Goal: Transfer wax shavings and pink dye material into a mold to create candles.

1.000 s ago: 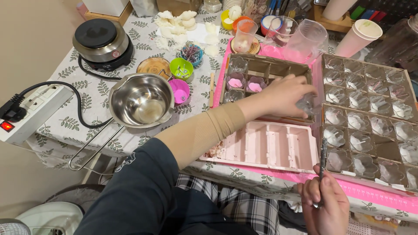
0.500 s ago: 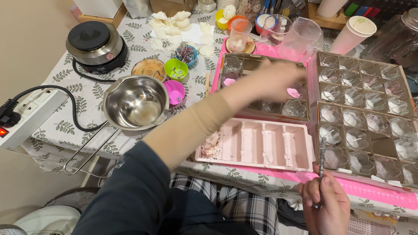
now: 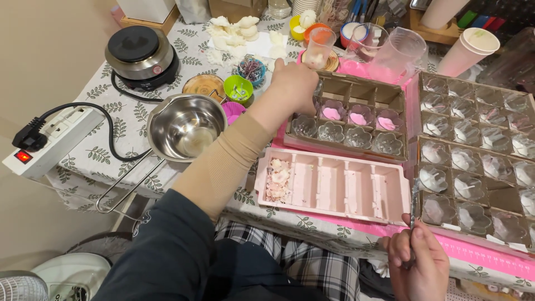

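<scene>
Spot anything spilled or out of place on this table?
Mostly tidy. Wax-like flakes are heaped in only the leftmost slot of the pink tray, some over its edge. White wax shells lie loose on the tablecloth, not in a container.

The left hand (image 3: pixel 294 85) rests at the cardboard tray (image 3: pixel 346 118) of flower-shaped cups, while the right hand (image 3: pixel 419 266) grips a thin tool (image 3: pixel 413 207).

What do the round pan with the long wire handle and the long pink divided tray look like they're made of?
The round pan looks like polished stainless steel: its inside mirrors the light. The long pink divided tray seems moulded plastic or silicone, matte and evenly coloured; which one isn't clear.
</scene>
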